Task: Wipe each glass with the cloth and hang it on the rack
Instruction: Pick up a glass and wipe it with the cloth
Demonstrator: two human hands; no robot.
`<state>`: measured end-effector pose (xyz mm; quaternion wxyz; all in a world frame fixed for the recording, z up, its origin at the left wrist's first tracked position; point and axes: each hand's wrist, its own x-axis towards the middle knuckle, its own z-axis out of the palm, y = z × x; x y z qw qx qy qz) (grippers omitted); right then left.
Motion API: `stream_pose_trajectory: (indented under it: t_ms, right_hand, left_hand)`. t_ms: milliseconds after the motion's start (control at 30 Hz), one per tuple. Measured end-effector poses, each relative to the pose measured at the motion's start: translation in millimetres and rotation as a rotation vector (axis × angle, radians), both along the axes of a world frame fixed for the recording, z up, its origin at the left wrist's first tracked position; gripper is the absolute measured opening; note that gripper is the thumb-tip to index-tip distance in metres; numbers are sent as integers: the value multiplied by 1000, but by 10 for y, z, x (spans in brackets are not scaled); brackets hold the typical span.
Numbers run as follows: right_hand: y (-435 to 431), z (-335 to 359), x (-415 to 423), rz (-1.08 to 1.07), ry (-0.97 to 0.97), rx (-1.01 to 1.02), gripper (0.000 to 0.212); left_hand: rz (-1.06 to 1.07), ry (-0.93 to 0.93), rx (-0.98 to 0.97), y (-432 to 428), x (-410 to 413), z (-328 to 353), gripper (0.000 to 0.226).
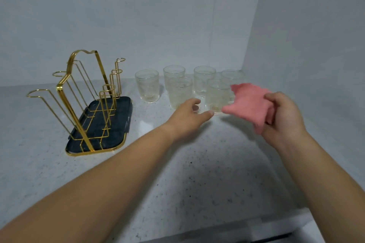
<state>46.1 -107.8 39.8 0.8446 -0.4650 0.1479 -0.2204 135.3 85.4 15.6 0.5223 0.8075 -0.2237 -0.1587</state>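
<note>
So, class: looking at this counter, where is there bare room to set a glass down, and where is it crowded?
Free: the wide counter in the foreground, and the strip between the rack and the leftmost glass. Crowded: the six glasses clustered by the right wall, with the left hand and the cloth in front.

Glossy gold wire rack (pixel 87 92), ribbed clear glasses (pixel 147 86) (six), soft pink cloth (pixel 247 102), speckled countertop (pixel 197 173).

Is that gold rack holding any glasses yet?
Empty. No glass hangs on the gold rack; all six glasses stand upright on the counter beside it.
</note>
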Motion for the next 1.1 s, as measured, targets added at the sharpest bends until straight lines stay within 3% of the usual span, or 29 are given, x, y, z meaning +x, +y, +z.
stream_pose_trajectory:
  t_ms: [67, 167, 267, 367, 433, 533, 667, 767, 900, 1100]
  right_hand:
    - [-28, -44, -17, -132, -69, 14, 21]
    - [-27, -149, -57, -225, 6, -126, 40]
    - [61, -184, 95, -240, 38, -288, 22]
    - [43, -250, 189, -251, 128, -380, 24]
    - [63, -278, 217, -227, 135, -438, 19]
    - [60, -373, 254, -201, 129, -520, 35]
    - [87, -376, 255, -158, 123, -570, 28]
    - [112, -336, 206, -147, 103, -577, 26]
    - [209, -221, 0, -152, 28, -660, 33]
    - [778, -10, -275, -134, -161, -686, 37]
  left_hand:
    - [-8, 7, -3, -145, 15, -20, 86]
    - [16, -52, 10, -377, 59, -38, 97]
    - [76, -97, 0, -583, 134, -37, 102]
    - [134, -96, -47, -714, 235, -105, 102]
    - [148, -103, -85, -754, 266, -163, 96]
    - [155, -131, -136, -786, 272, -190, 83]
    - [197, -163, -172, -798, 273, -211, 86]
    - [208, -198, -222, -749, 184, -217, 72]
    - [207, -204, -316, -569, -34, -104, 77]
    - [77, -103, -492, -59, -448, 123, 28]
